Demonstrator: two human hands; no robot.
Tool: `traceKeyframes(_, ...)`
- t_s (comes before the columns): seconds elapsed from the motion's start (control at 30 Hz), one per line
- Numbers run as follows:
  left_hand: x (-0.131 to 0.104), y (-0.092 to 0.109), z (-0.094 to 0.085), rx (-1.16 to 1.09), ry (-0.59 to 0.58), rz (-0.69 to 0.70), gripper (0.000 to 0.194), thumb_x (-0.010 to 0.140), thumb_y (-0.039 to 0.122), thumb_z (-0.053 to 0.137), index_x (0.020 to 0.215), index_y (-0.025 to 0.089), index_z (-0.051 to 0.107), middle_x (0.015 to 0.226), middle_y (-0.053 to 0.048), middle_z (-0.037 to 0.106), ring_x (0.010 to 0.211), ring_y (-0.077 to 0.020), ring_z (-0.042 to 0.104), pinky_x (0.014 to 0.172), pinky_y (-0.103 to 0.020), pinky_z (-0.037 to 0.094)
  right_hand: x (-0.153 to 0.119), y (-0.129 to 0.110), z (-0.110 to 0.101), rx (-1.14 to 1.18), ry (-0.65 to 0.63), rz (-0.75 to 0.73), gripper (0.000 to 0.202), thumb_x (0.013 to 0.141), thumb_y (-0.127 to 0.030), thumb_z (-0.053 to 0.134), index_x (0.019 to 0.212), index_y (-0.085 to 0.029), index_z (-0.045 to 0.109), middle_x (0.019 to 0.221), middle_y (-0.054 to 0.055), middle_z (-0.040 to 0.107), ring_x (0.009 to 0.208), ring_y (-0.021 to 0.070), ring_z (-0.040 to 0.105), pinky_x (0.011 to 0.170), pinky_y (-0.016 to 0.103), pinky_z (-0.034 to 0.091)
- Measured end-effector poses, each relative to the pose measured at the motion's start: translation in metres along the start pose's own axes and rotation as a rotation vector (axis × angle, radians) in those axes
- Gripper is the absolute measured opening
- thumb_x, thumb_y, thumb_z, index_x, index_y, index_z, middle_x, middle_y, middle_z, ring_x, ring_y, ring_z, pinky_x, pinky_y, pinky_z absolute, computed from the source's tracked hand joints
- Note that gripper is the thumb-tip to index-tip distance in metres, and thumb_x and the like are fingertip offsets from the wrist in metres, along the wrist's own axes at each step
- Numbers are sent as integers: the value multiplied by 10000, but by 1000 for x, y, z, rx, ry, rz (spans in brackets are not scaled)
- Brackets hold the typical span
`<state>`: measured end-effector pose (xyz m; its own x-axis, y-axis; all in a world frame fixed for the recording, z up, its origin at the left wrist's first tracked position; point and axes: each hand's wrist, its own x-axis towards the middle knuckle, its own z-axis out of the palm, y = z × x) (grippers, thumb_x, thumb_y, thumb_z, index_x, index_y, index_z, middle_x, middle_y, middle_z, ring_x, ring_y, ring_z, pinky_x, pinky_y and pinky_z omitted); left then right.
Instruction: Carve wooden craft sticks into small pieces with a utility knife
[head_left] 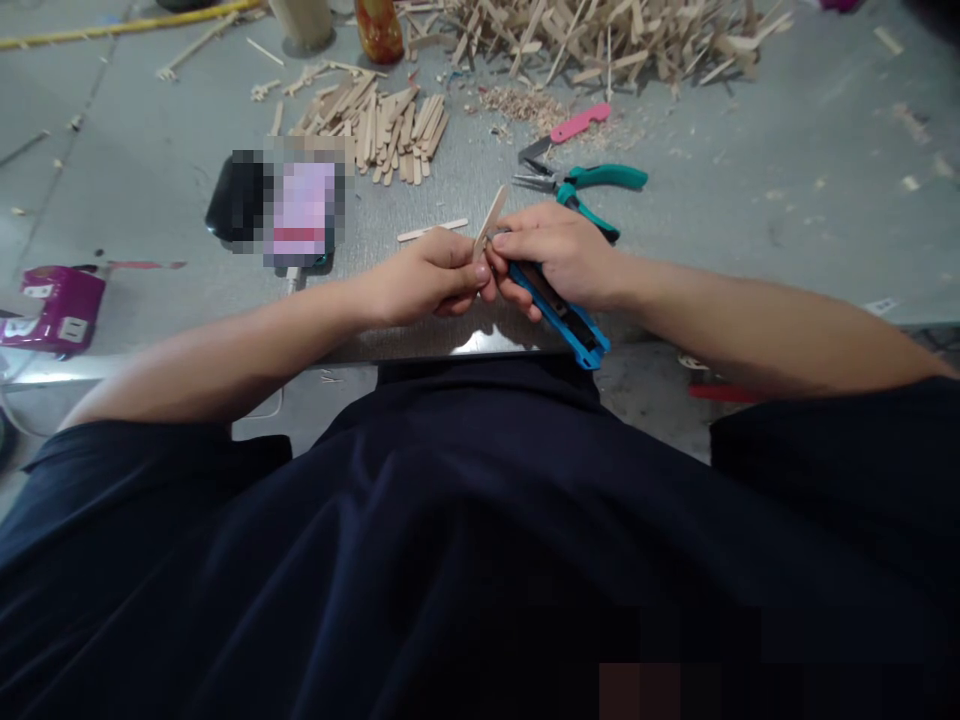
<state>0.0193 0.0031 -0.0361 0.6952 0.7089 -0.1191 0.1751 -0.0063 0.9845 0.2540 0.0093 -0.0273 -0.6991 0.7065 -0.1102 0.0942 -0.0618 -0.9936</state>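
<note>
Between the thumb and fingers of my left hand (442, 272) is a flat wooden craft stick (491, 218), tilted with its far end up and to the right. My right hand (562, 255) is closed around a blue utility knife (561, 315), whose handle points down towards my lap. The knife's front end meets the stick near my left fingertips; the blade itself is mostly hidden by my fingers. Another craft stick (433, 231) lies on the table just beyond my left hand. Teal-handled pliers (600, 190) lie open beyond my right hand.
A pink-handled folding knife (574, 127) lies past the pliers, near wood shavings (525, 103). Craft sticks are heaped in a small pile (397, 130) and a large pile (600, 40). To the left are a blurred phone (304, 210), a black case (238, 197) and a purple device (64, 310).
</note>
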Motion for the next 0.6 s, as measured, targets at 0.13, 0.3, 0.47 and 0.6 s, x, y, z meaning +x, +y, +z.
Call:
traceKeyframes(0.13, -1, 0, 1, -49, -18, 9, 370, 1069, 463, 900, 890, 182, 741, 555, 63, 525, 472, -71, 392, 491, -232, 303, -1, -3, 2, -5, 25, 8, 412, 1190, -180, 521, 800, -224, 650, 614, 26, 680, 426, 161, 576, 375, 223, 480)
traceKeyframes(0.3, 0, 2, 6, -9, 94, -21, 356, 1128, 431, 816, 894, 183, 714, 559, 63, 528, 464, -66, 369, 495, -227, 262, 4, 2, -2, -56, 61, -29, 396, 1183, -168, 537, 807, -238, 643, 639, 11, 692, 443, 166, 575, 385, 250, 483)
traceKeyframes(0.47, 2, 2, 8, 61, 126, -16, 375, 1175, 419, 738, 879, 196, 683, 593, 39, 565, 484, -71, 390, 510, -232, 288, 7, 7, -5, -112, 75, -41, 383, 1194, -334, 665, 820, -247, 671, 637, 2, 678, 452, 170, 580, 406, 273, 485)
traceKeyframes(0.6, 2, -2, 8, 165, 156, 7, 366, 1194, 422, 668, 892, 215, 678, 590, 37, 544, 504, -101, 417, 520, -253, 322, 5, 4, -2, -122, 95, -20, 384, 1197, -274, 623, 818, -243, 675, 619, 6, 669, 459, 177, 577, 407, 282, 484)
